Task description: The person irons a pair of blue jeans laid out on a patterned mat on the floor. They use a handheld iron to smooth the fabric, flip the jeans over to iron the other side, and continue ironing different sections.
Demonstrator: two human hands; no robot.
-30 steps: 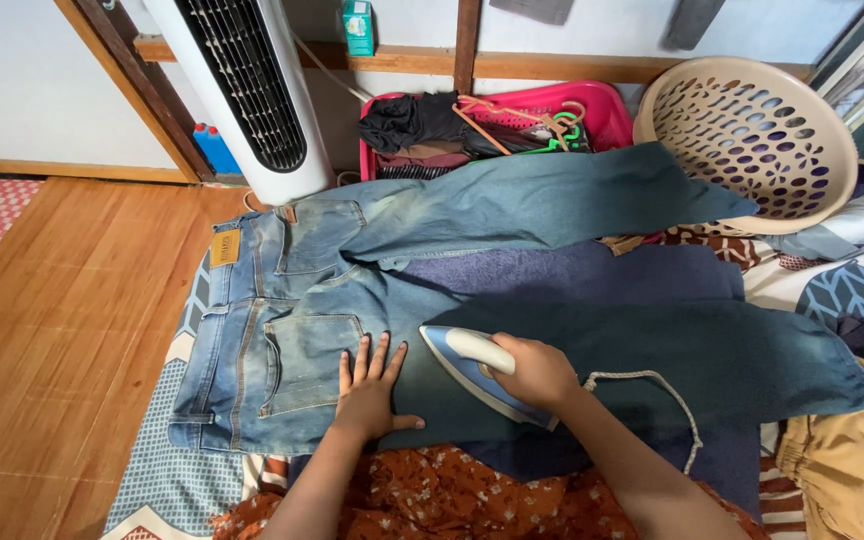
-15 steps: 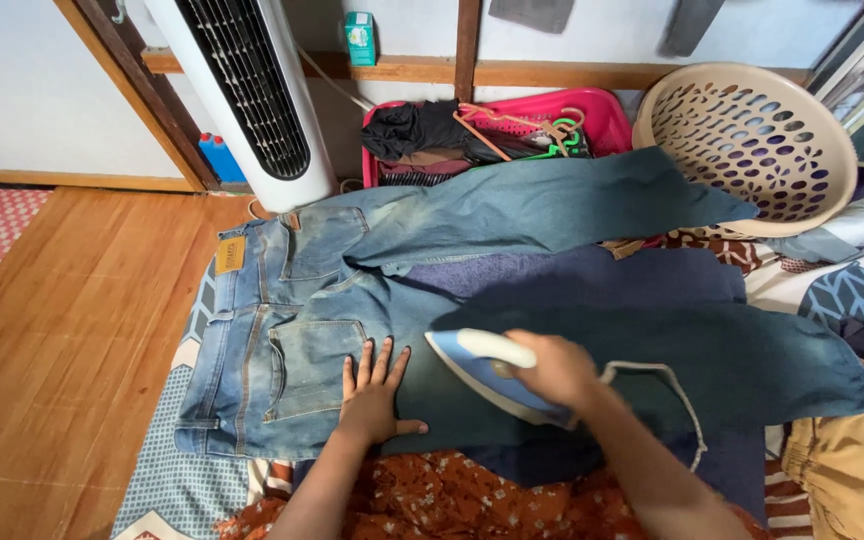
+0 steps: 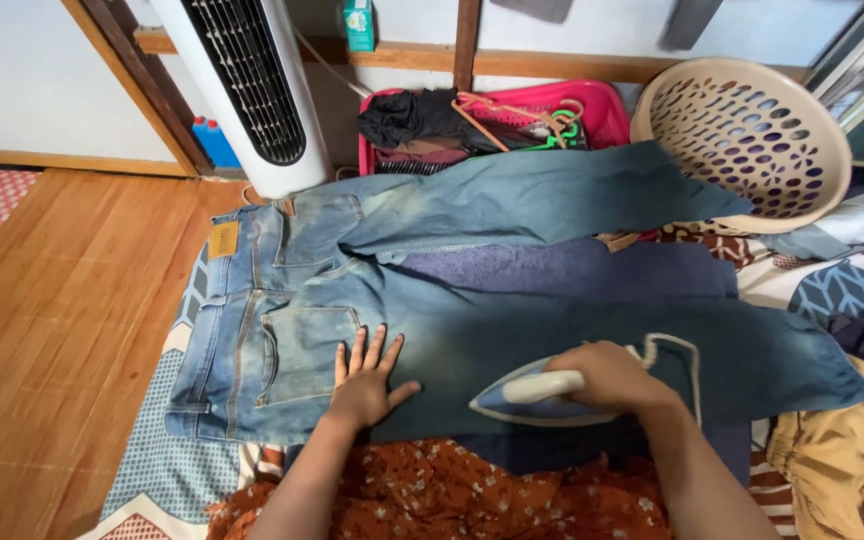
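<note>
A pair of blue jeans [image 3: 472,330] lies spread flat on a padded cloth on the floor, waistband to the left, legs running right. My left hand [image 3: 364,380] presses flat on the near leg beside the back pocket, fingers apart. My right hand [image 3: 607,378] grips the white handle of a blue and white iron [image 3: 532,398], which rests sole-down on the near leg. The iron's cord [image 3: 680,350] loops behind my wrist.
A white tower fan [image 3: 247,90] stands at the far left. Behind the jeans sits a pink basket [image 3: 602,105] with clothes and hangers, and a beige laundry basket [image 3: 747,140] lies tilted at the right. Crumpled clothes [image 3: 852,450] pile up at the right; wooden floor [image 3: 52,300] is at the left.
The iron and my right hand have slid to the right along the near leg. My left hand has stayed flat on the jeans near the pocket.
</note>
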